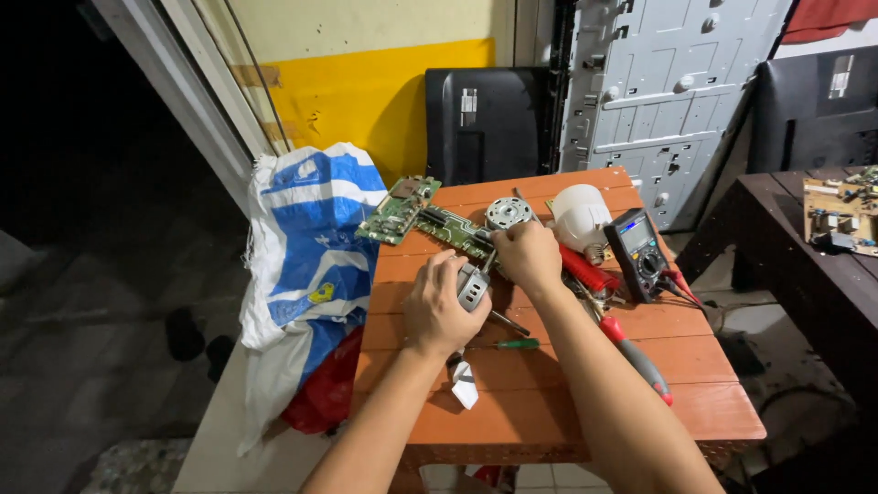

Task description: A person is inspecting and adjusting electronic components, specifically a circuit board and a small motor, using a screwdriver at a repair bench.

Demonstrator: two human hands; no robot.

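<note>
My left hand point(439, 306) grips a small grey metal motor part point(473, 285) over the orange slatted table point(549, 412). My right hand point(528, 256) is closed just above it, fingers pinched at the part's top edge; what it pinches is hidden. A round silver motor point(508, 213) lies just beyond my right hand. Two green circuit boards point(400, 209) point(455, 230) lie at the table's far left. A green-handled screwdriver point(514, 344) rests under my forearms.
A multimeter point(639, 252) with red probes, a white bulb point(579, 216) and a red-handled tool point(636, 357) lie to the right. A blue and white sack point(306, 247) leans at the table's left. Black monitors point(485, 123), a grey panel and a dark side table point(805, 265) stand behind and right.
</note>
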